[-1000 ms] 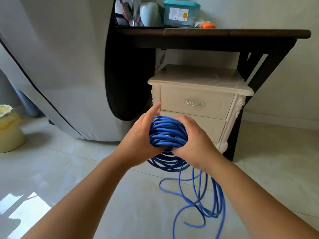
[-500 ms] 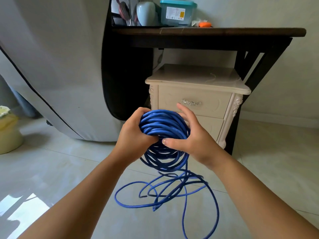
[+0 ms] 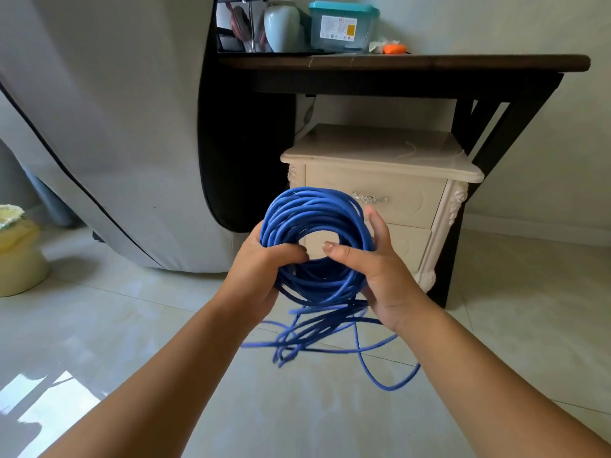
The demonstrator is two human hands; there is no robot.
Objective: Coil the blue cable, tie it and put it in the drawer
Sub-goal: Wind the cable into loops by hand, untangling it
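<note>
Blue cable [image 3: 315,239], coiled ring held upright in front of the cream nightstand [image 3: 380,180], left hand [image 3: 261,276] grip clamped on its lower left, right hand [image 3: 380,276] grip pinching its right rim; coiling step, loose tail [image 3: 330,335] below awaiting winding before tying, drawer [image 3: 370,200] closed.

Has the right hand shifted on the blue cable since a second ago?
Yes. The right hand slid from the coil's front round to its right side, nearer the nightstand.
</note>
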